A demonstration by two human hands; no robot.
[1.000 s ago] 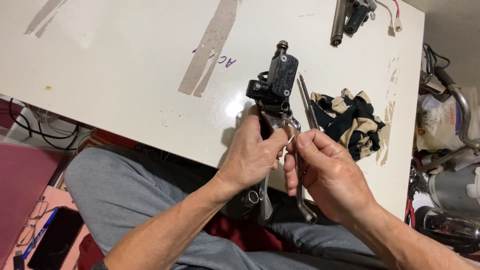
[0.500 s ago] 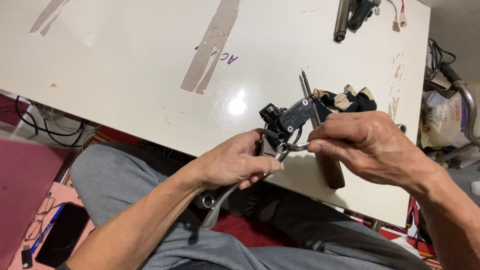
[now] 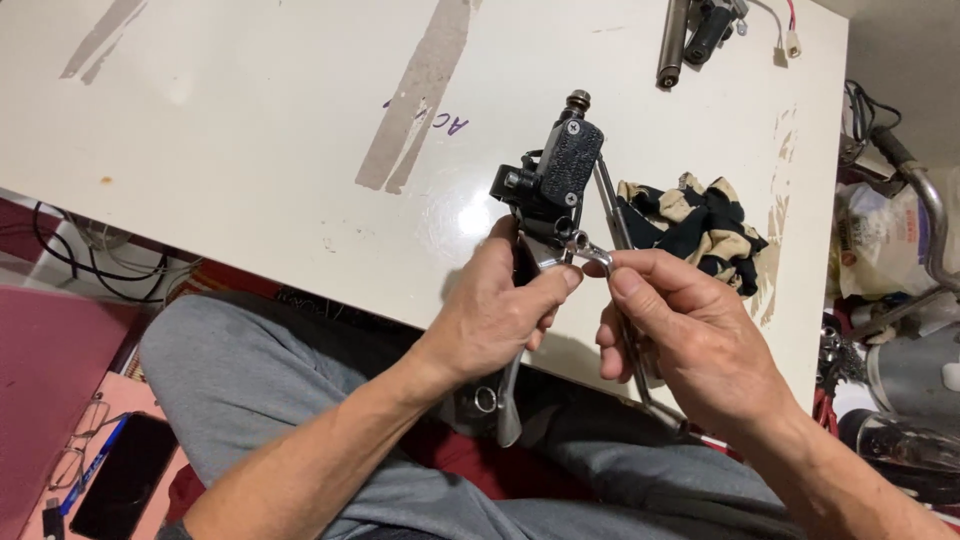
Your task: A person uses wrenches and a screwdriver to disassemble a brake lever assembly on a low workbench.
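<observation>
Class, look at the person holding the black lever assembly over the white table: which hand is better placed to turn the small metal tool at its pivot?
Probably the right hand: it pinches the small metal tool at the pivot, while the left hand grips the lever assembly.

A black brake master cylinder with a ribbed rectangular cap stands nearly upright over the near edge of the white table, a metal fitting at its top. Its silver lever hangs down below that edge. A small silver wrench sits against the cylinder's lower right side.
</observation>
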